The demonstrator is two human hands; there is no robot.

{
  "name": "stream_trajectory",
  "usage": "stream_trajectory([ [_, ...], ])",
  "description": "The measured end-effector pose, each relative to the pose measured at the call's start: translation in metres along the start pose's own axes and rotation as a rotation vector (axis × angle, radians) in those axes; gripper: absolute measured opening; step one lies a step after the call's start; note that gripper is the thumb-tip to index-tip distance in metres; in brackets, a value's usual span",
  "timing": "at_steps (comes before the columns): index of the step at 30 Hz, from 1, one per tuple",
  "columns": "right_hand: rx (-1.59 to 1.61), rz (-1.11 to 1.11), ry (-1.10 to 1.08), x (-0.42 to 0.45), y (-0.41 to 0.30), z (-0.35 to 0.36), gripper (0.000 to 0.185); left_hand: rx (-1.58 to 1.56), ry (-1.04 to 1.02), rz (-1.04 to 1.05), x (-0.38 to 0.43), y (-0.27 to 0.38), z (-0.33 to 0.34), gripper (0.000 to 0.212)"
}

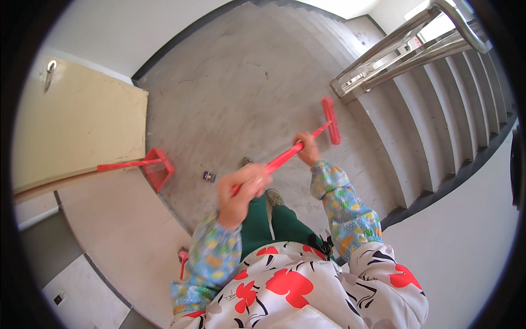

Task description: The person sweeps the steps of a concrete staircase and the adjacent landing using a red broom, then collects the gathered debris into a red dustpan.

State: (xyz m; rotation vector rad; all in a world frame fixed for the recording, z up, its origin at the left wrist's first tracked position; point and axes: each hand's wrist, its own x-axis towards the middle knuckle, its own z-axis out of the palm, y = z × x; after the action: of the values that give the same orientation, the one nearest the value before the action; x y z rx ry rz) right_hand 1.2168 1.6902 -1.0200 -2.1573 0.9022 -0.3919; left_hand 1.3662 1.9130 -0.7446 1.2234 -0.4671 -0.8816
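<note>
Both hands grip the red handle of a push broom (283, 158), which slants up and right across the view. My left hand (242, 191) is closed around the handle's near end and is slightly blurred. Farther along, my right hand (307, 149) wraps the shaft closer to the head. The red broom head (331, 121) rests on the grey concrete floor (230, 98), near the top of the descending stairs. To the left, a red long-handled dustpan (159, 169) stands by the door. A small dark-blue packet (209, 176) lies on the floor between the dustpan and my feet.
Steps lead down on the right (415, 123), beside a metal handrail (394, 49). Another flight (312, 28) is at the back. A cream door (86, 123) is at left. Near my left sleeve is a pink-handled tool (183, 259), partly hidden.
</note>
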Motion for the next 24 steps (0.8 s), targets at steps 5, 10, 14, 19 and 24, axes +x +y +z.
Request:
stream_trajectory([
  [5, -0.245, 0.010, -0.006, 0.095, 0.103, -0.011, 0.017, 0.027, -0.080, 0.013, 0.098, -0.083, 0.013, 0.023],
  [10, -0.071, -0.145, 0.020, 0.165, 0.046, 0.093, 0.023, 0.081, 0.259, -0.067, 0.137, -0.028, -0.061, 0.022],
  [14, 0.111, -0.234, -0.149, 0.149, -0.099, 0.216, 0.021, 0.295, 0.433, 0.078, 0.084, 0.058, -0.163, 0.017],
  [19, 0.320, -0.229, -0.331, 0.084, -0.242, 0.259, 0.024, 0.474, 0.466, 0.206, 0.027, 0.146, -0.179, 0.026],
  [24, 0.495, -0.167, -0.478, 0.074, -0.308, 0.215, 0.027, 0.473, 0.358, 0.328, 0.015, 0.191, -0.159, 0.035],
])
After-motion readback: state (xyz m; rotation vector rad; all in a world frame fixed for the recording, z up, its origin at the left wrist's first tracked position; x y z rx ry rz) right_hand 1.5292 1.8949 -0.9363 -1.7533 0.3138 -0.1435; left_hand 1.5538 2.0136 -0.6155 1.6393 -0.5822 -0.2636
